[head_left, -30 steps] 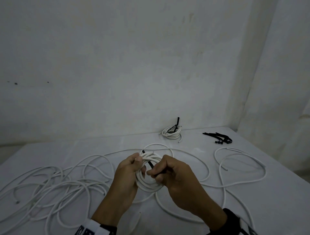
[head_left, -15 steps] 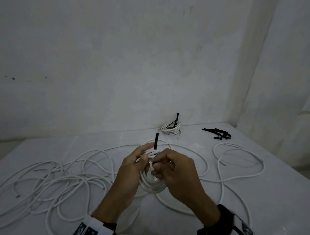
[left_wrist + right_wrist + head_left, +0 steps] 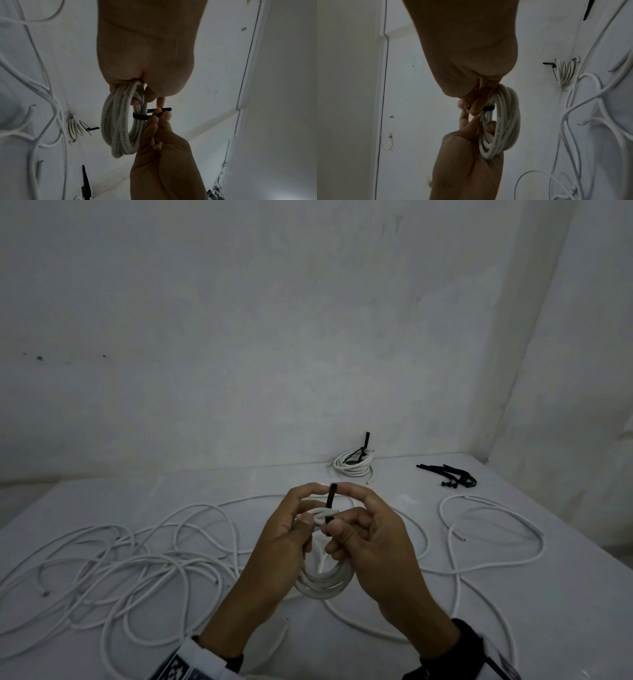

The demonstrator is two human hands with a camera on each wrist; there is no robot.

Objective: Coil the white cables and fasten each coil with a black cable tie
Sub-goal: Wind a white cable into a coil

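Fastening step: left hand [image 3: 287, 542] grips the white cable coil [image 3: 325, 583], right hand [image 3: 370, 535] pinches the black cable tie [image 3: 331, 501] looped round it, which probably needs pulling snug next.

Two hands in view, left hand [image 3: 284, 546] and right hand [image 3: 373, 546]. Two coiled white round cables: one held coil [image 3: 323, 583], one tied coil [image 3: 352, 465] at the far tabletop [image 3: 565, 594] edge. Two black cable ties on coils [image 3: 330, 501] [image 3: 364, 444]. One bundle of spare black ties [image 3: 452, 478], count unclear. Loose white cables [image 3: 113, 570] tangled, several, exact number cannot be told.
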